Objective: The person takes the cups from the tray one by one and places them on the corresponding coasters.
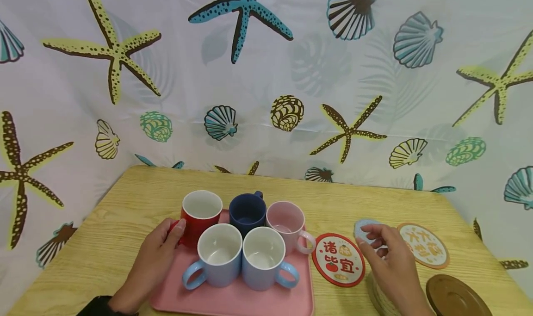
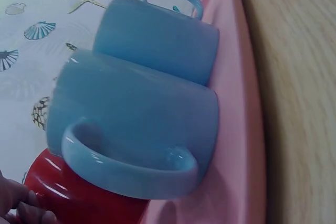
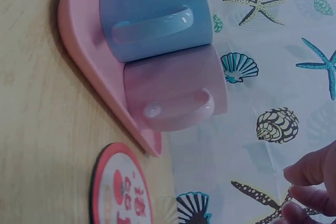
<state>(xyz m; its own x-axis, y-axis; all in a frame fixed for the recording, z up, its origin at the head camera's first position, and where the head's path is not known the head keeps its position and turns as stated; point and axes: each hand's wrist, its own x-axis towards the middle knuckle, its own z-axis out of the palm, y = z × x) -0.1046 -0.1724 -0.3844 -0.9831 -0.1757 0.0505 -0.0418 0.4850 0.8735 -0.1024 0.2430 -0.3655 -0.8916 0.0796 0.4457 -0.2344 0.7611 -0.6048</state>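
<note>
Five mugs stand on a pink tray (image 1: 287, 302): a red mug (image 1: 199, 216), a navy mug (image 1: 247, 210), a pink mug (image 1: 287, 226) and two light blue mugs (image 1: 219, 254) (image 1: 264, 257). My left hand (image 1: 160, 253) grips the red mug by its handle side; its fingertips (image 2: 21, 203) show against the red mug (image 2: 79, 195) in the left wrist view. My right hand (image 1: 385, 256) pinches a pale blue coaster (image 1: 363, 227) just above the table, between a red-rimmed coaster (image 1: 338, 259) and an orange-rimmed coaster (image 1: 424, 245).
A brown saucer (image 1: 455, 297) lies at the table's front right, with a stack of coasters (image 1: 376, 297) under my right wrist. A sea-life printed curtain (image 1: 266, 75) hangs behind the wooden table (image 1: 125, 205). The tray (image 3: 94, 66) edge nears the red-rimmed coaster (image 3: 123, 192).
</note>
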